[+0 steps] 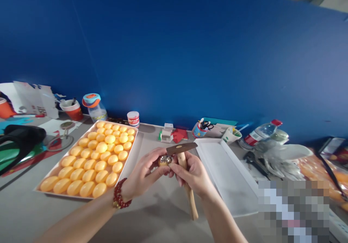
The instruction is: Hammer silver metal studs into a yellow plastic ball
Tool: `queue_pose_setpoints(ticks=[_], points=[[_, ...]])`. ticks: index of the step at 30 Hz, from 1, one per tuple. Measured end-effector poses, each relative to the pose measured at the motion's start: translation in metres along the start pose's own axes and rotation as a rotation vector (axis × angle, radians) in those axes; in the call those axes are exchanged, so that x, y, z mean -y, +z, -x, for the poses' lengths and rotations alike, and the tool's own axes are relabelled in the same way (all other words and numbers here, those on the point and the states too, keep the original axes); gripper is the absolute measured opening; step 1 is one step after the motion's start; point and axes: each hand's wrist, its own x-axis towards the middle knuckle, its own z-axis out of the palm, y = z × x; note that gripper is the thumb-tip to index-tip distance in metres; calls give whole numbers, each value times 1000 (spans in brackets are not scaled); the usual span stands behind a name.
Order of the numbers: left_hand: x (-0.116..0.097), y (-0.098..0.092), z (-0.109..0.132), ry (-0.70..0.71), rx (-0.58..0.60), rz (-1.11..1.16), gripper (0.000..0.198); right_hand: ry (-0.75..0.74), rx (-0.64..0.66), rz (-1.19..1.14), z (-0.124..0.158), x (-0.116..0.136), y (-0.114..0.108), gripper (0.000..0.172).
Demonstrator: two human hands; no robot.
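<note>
My left hand [145,172] is closed around a small yellow egg-shaped capsule [165,160] that looks broken open, with something shiny inside. A red bead bracelet [119,199] circles that wrist. My right hand [191,174] grips the wooden handle of a small hammer [187,185], its dark metal head [181,148] pointing left above both hands, and its fingertips also touch the capsule. Both hands hover over the grey table [152,214]. To the left lies a white tray [133,152] filled with several rows of whole yellow capsules [100,156].
An empty white tray [225,170] lies right of my hands. Along the blue wall stand a red cup [72,109], a lidded jar [95,107], a small tub [133,118], white blocks [167,132], a pen cup [201,129], a water bottle [261,132]. Bags lie far left.
</note>
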Motion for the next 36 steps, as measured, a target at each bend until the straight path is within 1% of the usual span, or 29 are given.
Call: queue_pose_setpoints(ticks=[7,11,15,20,26,30,36], points=[[6,0,1,-4,-11,-25,37,-5,-9,-12,-1,-5,0,24],[9,-1,1,7,0,-33,36,-2,-34,-20,0,-6,0,26],[8,0,0,36,-19,-3,37,11,-43,-24,1,-1,2,26],[3,0,-1,20,8,10,36,-2,-54,4,2,7,4,22],[1,0,0,34,1,9,36,-28,-54,40,4,9,5,18],[1,-1,1,55,25,-20,34,-44,-90,79,5,7,6,16],[-1,-1,0,34,77,-69,28,-77,-117,168,9,7,6,10]])
